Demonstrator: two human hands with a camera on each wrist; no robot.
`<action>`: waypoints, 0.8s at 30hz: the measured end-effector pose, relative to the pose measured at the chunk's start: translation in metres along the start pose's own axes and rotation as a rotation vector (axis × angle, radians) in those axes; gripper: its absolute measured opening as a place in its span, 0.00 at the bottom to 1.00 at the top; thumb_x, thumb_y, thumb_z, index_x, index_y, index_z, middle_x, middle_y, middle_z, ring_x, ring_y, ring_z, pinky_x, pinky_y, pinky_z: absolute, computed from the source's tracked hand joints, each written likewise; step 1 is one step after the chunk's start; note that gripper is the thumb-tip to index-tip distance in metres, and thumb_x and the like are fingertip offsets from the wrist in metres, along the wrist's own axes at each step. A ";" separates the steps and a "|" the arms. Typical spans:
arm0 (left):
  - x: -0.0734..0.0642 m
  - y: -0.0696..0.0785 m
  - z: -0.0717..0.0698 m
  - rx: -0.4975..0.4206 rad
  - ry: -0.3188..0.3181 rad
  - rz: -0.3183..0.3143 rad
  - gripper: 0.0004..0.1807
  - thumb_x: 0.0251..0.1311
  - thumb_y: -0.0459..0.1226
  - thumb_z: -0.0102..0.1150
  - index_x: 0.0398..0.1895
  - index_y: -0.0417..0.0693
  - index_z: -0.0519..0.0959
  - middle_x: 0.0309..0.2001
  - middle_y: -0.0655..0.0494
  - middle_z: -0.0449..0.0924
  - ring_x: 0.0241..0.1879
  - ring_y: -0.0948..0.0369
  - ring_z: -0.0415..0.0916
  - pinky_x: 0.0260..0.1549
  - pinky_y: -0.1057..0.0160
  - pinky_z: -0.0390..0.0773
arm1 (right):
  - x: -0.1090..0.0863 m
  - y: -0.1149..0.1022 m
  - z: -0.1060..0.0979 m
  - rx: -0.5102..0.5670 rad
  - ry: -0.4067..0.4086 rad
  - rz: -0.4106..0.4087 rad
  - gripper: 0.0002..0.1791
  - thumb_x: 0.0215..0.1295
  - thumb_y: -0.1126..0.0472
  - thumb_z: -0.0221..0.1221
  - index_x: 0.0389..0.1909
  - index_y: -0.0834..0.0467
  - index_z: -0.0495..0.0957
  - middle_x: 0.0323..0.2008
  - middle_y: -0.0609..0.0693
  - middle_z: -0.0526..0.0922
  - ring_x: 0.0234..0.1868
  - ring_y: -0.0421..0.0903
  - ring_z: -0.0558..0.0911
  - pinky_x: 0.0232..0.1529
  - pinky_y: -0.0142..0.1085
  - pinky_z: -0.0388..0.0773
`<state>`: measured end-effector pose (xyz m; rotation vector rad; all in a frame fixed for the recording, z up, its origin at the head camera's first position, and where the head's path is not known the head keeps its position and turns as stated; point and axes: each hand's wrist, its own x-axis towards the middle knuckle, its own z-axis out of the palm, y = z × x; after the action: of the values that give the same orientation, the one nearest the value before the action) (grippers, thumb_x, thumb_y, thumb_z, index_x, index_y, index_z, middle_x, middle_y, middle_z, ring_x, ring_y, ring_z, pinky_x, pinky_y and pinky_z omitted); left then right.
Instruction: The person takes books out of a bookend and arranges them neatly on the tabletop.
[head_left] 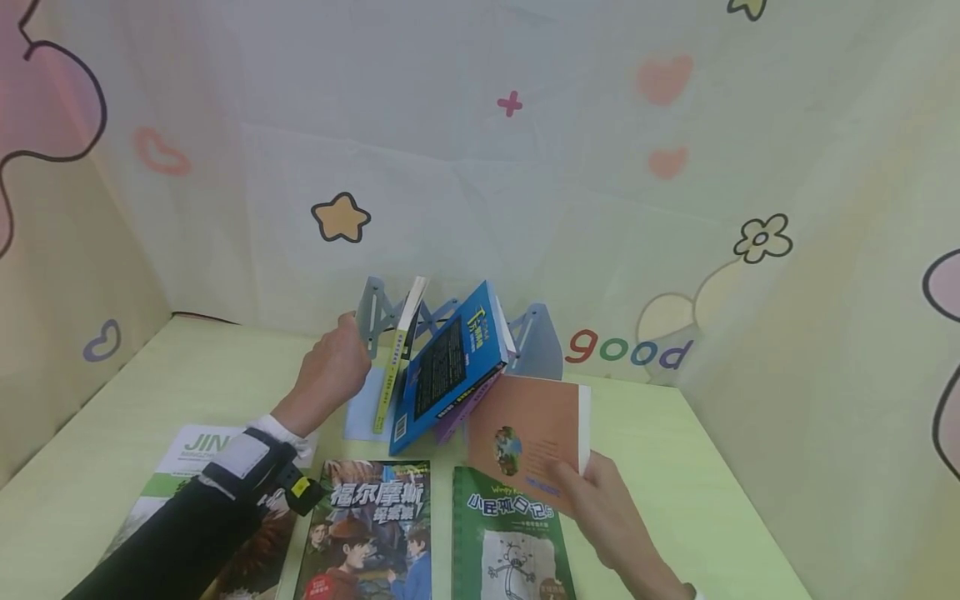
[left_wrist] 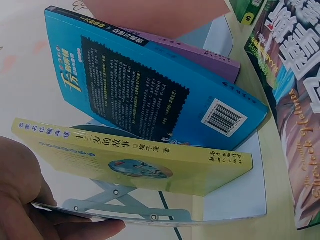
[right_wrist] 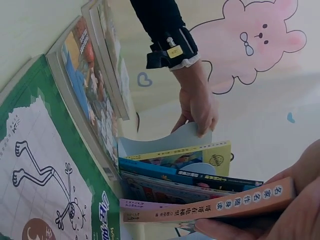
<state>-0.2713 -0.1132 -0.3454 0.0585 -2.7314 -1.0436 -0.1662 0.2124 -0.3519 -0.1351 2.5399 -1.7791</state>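
Note:
My left hand (head_left: pixel 333 362) grips the upright left end plate of a folding blue-grey book rack (head_left: pixel 537 343), thumb and fingers on either side of its edge. My right hand (head_left: pixel 603 512) holds an orange-brown book (head_left: pixel 543 417) by its lower right, thumb on the cover; the right wrist view shows its lettered spine (right_wrist: pixel 210 207). Inside the rack a slim yellow book (left_wrist: pixel 135 160) stands near the left plate. A blue book (head_left: pixel 450 367) leans over to the right, a purple book (left_wrist: pixel 200 52) beside it. The orange-brown book overlaps the purple one in the head view.
In front of the rack lie a green-and-white book (head_left: pixel 176 458), a comic-style book (head_left: pixel 375 525) and a green book (head_left: pixel 517 533) with a doodled figure. They rest on a pale green table (head_left: pixel 675 483). A printed curtain (head_left: pixel 480 225) hangs close behind.

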 end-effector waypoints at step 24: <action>-0.001 -0.002 -0.001 -0.016 0.008 0.043 0.24 0.76 0.32 0.39 0.71 0.28 0.59 0.42 0.30 0.81 0.31 0.45 0.86 0.17 0.61 0.81 | -0.027 -0.018 -0.032 0.025 0.033 0.048 0.18 0.76 0.64 0.52 0.61 0.66 0.77 0.53 0.59 0.85 0.51 0.53 0.85 0.52 0.48 0.79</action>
<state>-0.2704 -0.1150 -0.3463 0.0019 -2.7045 -1.0506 -0.1406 0.2391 -0.3250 -0.0433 2.5193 -1.8101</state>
